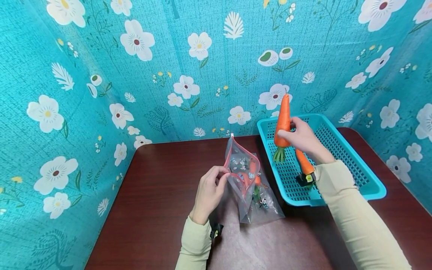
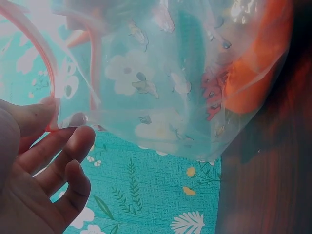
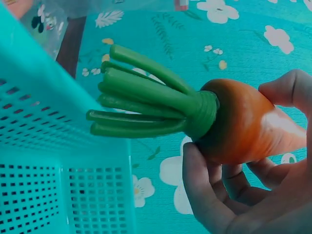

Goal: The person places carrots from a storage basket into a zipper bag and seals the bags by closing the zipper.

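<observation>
In the head view my right hand grips an orange carrot above the turquoise basket, its tip up and its green stems down. The right wrist view shows fingers and thumb round the thick end of the carrot. My left hand pinches the red zip edge of a clear printed zip bag, whose mouth gapes. Thumb and forefinger hold that edge in the left wrist view, the other fingers loosely bent. Inside the bag lies something orange with green stems, partly veiled by the plastic.
A second carrot lies in the basket, partly behind my right wrist. The dark wooden table extends left of the bag. Turquoise floral cloth hangs behind and at both sides. A black wrist camera sits at my left cuff.
</observation>
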`<state>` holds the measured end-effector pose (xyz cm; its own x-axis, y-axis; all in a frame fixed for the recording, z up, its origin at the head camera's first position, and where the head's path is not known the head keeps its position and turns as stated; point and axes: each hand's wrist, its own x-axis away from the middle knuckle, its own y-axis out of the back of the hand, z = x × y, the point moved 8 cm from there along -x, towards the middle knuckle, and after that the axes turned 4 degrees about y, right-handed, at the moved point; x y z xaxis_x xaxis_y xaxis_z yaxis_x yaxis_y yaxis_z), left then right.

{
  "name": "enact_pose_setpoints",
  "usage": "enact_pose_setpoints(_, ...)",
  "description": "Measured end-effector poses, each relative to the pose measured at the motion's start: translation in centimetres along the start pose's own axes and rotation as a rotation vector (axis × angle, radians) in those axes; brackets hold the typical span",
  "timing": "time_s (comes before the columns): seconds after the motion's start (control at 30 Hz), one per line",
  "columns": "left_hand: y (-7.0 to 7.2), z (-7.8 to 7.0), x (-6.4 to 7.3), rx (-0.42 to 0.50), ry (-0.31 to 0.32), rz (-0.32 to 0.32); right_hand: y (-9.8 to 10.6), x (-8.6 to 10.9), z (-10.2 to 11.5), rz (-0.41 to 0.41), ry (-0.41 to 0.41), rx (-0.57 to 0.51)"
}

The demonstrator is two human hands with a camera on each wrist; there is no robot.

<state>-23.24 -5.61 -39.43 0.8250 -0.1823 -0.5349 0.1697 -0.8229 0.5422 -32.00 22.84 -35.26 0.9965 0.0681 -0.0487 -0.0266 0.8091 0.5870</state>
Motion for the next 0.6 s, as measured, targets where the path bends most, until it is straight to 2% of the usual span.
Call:
enact_pose_setpoints(0.23,-0.1,-0.1,0.0,0.000,-0.023,0.009,0.2,0.6,1.3,-0.029,-0.001,-0.028)
enact_pose_setpoints(0.6,-0.1,-0.3,-0.1,-0.009,-0.056,0.020,0.3,1.1,3.2,-0.074,0.063,-0.091)
